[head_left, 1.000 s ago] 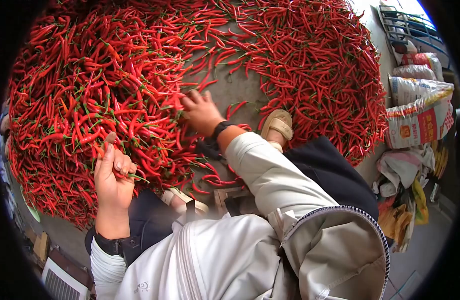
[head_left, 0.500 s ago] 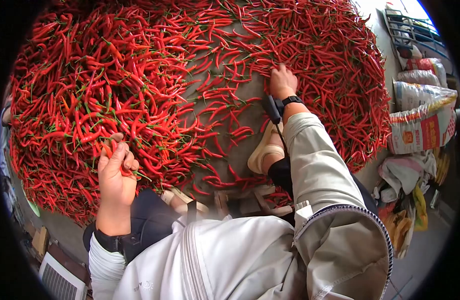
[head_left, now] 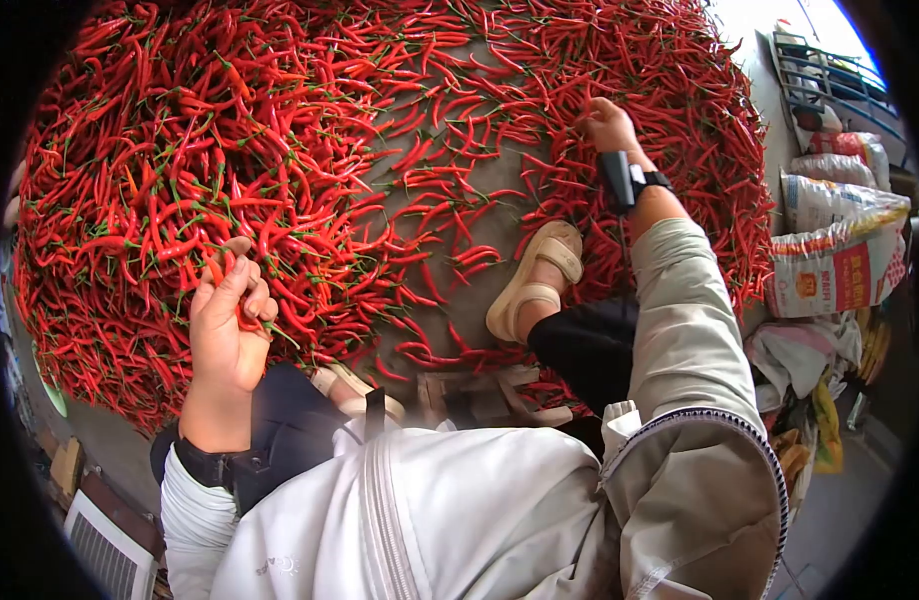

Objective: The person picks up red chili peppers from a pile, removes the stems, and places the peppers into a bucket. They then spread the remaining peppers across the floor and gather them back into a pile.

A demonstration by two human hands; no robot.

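My left hand (head_left: 228, 330) is closed around red chili peppers (head_left: 248, 322), with a green stem poking out by the fingers. It hovers at the near edge of a tall heap of red chili peppers (head_left: 150, 130) on the left. Over a second, flatter spread of red chili peppers (head_left: 690, 150) on the right is my right hand (head_left: 612, 127). Its fingers curl together and point down and left, and whatever they may pinch is hidden. A dark device is strapped to the right wrist.
Loose chilies lie scattered on the grey floor (head_left: 500, 175) between the heaps. My sandalled foot (head_left: 542, 275) stands there, beside a low wooden frame (head_left: 435, 395). At the right are printed woven sacks (head_left: 835, 265) and a blue metal rack (head_left: 830, 75); at lower left, a white grille (head_left: 110, 555).
My right hand has moved right and slightly farther away across the right-hand chilies. My left hand stays nearly in place, still holding chilies.
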